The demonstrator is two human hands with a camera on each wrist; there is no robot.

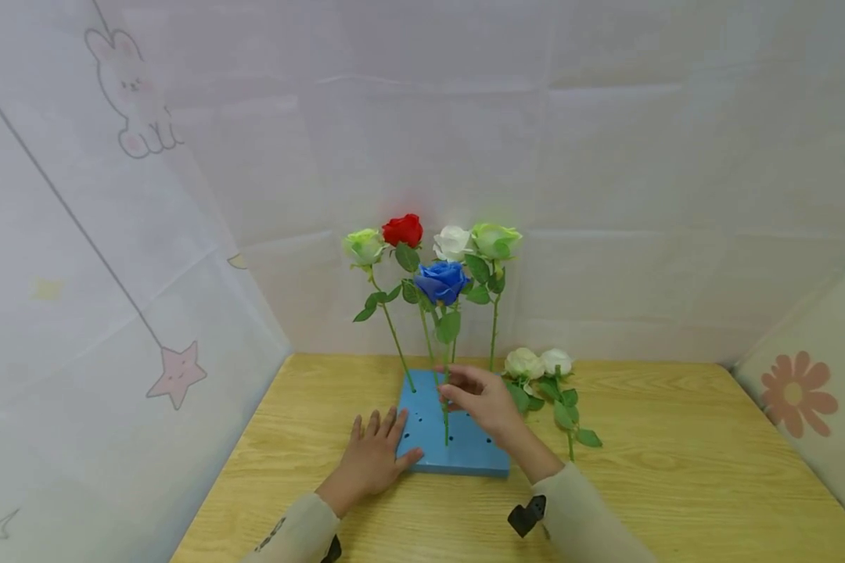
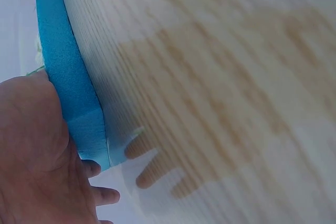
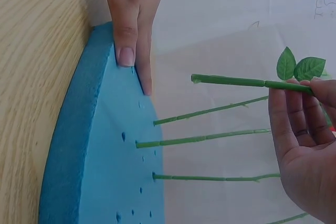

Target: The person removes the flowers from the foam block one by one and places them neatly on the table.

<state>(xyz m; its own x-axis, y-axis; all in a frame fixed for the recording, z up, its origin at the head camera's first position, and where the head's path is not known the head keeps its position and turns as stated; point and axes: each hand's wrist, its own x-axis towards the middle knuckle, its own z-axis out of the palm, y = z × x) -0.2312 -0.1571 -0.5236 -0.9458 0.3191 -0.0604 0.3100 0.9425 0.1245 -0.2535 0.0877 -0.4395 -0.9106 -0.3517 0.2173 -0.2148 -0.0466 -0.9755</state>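
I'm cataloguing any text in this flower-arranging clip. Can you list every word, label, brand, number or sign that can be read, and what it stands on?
There is none to read.
The pale fabric backdrop carries only drawings: a bunny, a pink star and an orange flower.
The blue foam block shows only punched holes, no print.
The light wooden table is bare of lettering.
A dark pattern on the left sleeve cuff is too small to tell.
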